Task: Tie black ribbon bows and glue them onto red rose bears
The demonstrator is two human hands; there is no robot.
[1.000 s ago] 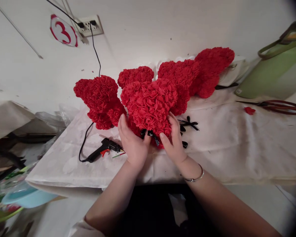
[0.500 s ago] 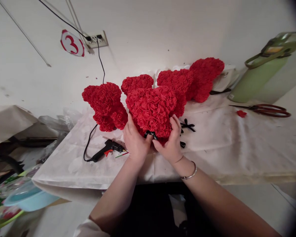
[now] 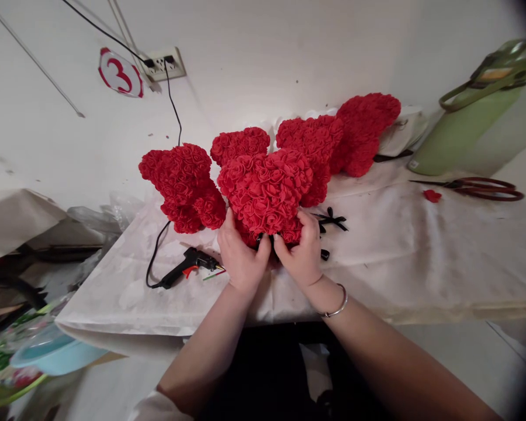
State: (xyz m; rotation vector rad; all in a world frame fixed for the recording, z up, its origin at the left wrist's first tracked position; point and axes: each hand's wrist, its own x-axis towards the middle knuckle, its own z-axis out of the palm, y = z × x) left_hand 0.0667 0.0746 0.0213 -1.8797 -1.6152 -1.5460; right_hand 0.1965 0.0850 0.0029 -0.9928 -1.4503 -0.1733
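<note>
A bear covered in red foam roses point(image 3: 265, 187) stands upright on the cloth-covered table between my hands. My left hand point(image 3: 243, 254) grips its left side, with the thumb against a black ribbon bow point(image 3: 267, 237) at the bear's neck. On the other side my right hand point(image 3: 301, 251) is wrapped round the bear, its thumb pressing the bow's right end. Both thumbs partly cover the bow, and the bear's lower body is mostly hidden. More black bows point(image 3: 332, 220) lie just right of my right hand.
A black glue gun point(image 3: 188, 266) lies left of my left hand, its cord running toward the wall outlet point(image 3: 164, 63). Several other red rose bears point(image 3: 179, 184) stand behind. Scissors point(image 3: 477, 187), a red petal point(image 3: 432, 196) and a green bottle point(image 3: 469, 126) are at the right.
My right thumb has shifted up onto the bow's right end, and my left thumb has moved up against it. The bear stays in place while the view shifts slightly.
</note>
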